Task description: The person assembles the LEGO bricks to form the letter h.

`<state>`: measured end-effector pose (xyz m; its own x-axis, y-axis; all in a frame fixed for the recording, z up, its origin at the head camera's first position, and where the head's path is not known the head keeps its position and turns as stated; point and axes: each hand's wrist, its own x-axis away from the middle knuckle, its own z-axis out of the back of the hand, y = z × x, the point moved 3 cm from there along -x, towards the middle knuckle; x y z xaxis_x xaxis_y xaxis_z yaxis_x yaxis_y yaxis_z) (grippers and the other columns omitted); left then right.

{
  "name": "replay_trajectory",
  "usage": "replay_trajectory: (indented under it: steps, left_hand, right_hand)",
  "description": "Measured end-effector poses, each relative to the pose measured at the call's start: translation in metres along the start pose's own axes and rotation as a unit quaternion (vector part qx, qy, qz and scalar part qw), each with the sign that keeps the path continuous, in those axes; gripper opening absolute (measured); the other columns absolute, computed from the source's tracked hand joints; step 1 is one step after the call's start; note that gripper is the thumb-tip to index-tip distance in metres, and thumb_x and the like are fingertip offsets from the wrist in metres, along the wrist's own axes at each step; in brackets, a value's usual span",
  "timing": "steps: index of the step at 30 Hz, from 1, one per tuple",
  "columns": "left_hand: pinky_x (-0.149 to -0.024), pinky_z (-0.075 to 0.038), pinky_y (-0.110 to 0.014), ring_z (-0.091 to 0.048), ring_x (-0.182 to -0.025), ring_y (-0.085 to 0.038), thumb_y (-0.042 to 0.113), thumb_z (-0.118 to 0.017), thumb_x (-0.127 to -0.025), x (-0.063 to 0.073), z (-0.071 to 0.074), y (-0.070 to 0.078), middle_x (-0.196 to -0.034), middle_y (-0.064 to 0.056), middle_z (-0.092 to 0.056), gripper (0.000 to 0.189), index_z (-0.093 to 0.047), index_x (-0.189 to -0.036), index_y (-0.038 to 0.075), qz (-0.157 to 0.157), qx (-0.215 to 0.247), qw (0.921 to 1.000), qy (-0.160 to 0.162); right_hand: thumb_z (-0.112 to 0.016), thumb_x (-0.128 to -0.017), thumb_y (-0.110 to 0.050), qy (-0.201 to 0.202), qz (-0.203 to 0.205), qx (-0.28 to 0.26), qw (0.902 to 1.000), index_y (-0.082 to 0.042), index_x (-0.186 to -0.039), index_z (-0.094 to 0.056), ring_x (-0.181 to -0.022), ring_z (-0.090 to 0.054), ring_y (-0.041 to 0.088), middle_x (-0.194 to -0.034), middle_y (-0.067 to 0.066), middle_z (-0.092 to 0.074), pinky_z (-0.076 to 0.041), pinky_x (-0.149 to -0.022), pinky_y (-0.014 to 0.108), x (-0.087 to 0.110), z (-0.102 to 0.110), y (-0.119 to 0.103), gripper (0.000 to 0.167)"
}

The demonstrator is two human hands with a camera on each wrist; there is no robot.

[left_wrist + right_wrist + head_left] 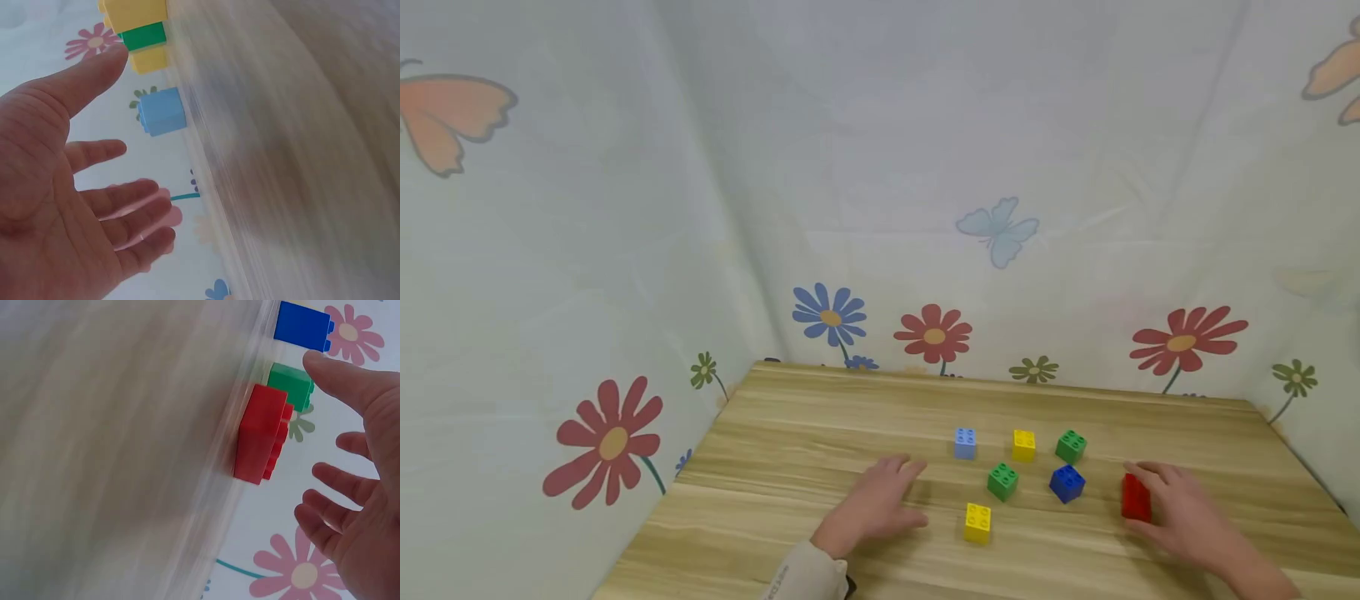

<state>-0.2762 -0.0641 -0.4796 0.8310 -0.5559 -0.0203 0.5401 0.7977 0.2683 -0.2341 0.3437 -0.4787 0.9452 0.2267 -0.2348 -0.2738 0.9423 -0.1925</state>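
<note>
Over the right side of the table, my right hand point(1189, 515) hovers beside a red building block point(1136, 498), thumb and fingers spread with a gap to the block in the right wrist view. The red block point(262, 434) is longer than the others and stands studs up. My left hand point(880, 502) is held with spread fingers left of the blocks, holding nothing. Nearest to it are a yellow block point(977, 524) and a light blue block point(966, 444). The left wrist view shows its bare palm point(44, 206), apart from the light blue block point(162, 111).
Between the hands stand a green block point(1002, 482), a dark blue block point(1067, 483), a second yellow block point(1024, 446) and a second green block point(1071, 447). The wooden table point(820, 417) ends at a white curtain point(865, 167) printed with flowers and butterflies.
</note>
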Motion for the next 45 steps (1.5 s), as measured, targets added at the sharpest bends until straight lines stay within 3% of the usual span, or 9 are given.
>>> replay_trajectory:
  steps: [11,22,32,45]
  left_hand:
    - [-0.101,-0.038,-0.039,-0.045,-0.123,-0.02,0.049,-0.069,-0.082,-0.01,-0.005,0.02,-0.136,-0.001,-0.049,0.066,-0.049,-0.138,0.022,-0.026,-0.011,0.9992,-0.028]
    - [-0.098,-0.04,-0.031,-0.051,-0.117,-0.013,0.05,-0.069,-0.081,-0.018,-0.008,0.044,-0.13,0.004,-0.054,0.062,-0.053,-0.132,0.02,-0.08,-0.003,0.9958,-0.044]
    - [-0.093,-0.043,-0.026,-0.053,-0.111,-0.007,0.053,-0.067,-0.082,-0.026,-0.013,0.051,-0.125,0.008,-0.056,0.06,-0.054,-0.131,0.02,-0.091,0.003,0.9941,-0.059]
    - [-0.083,-0.044,-0.021,-0.053,-0.095,0.001,0.045,-0.07,-0.083,-0.034,-0.016,0.057,-0.111,0.015,-0.059,0.044,-0.061,-0.12,0.024,-0.112,0.007,0.9922,-0.054]
  right_hand:
    - [-0.084,-0.068,-0.025,0.018,0.036,-0.027,0.9988,-0.003,-0.121,-0.06,-0.105,-0.052,0.039,-0.113,0.016,-0.058,-0.047,-0.081,0.056,-0.011,-0.001,-0.017,0.062]
    - [-0.083,-0.071,-0.018,0.003,0.076,-0.041,0.9963,-0.007,-0.123,-0.061,-0.099,-0.055,0.028,-0.115,0.01,-0.059,-0.05,-0.08,0.048,-0.025,-0.002,-0.038,0.057]
    - [-0.08,-0.073,-0.009,-0.022,0.079,-0.062,0.9947,-0.004,-0.122,-0.061,-0.105,-0.056,0.034,-0.118,0.014,-0.057,-0.048,-0.083,0.051,-0.034,-0.009,-0.047,0.053]
    - [-0.077,-0.076,-0.003,-0.052,0.08,-0.082,0.9921,-0.002,-0.121,-0.06,-0.104,-0.057,0.031,-0.118,0.012,-0.056,-0.049,-0.084,0.048,-0.047,-0.019,-0.055,0.048]
